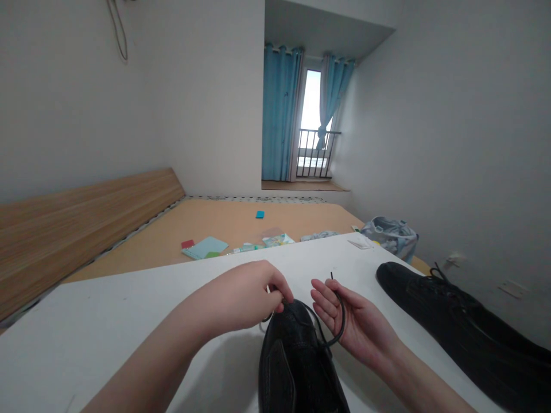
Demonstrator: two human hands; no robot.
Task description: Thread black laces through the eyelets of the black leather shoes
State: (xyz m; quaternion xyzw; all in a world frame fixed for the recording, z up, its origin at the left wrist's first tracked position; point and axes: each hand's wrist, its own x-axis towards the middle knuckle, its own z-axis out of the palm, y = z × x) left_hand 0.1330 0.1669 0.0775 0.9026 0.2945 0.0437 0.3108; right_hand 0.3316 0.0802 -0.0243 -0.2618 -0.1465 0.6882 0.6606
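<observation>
head | black shoe (295,361) lengthwise away | left hand (245,295) pinches lace (343,321) | right hand (361,327) open, lace draped

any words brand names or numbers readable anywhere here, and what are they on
No text can be read. The printed packet on the bed base has markings too small and blurred to read, and the black shoe and its lace show no readable lettering.
</observation>
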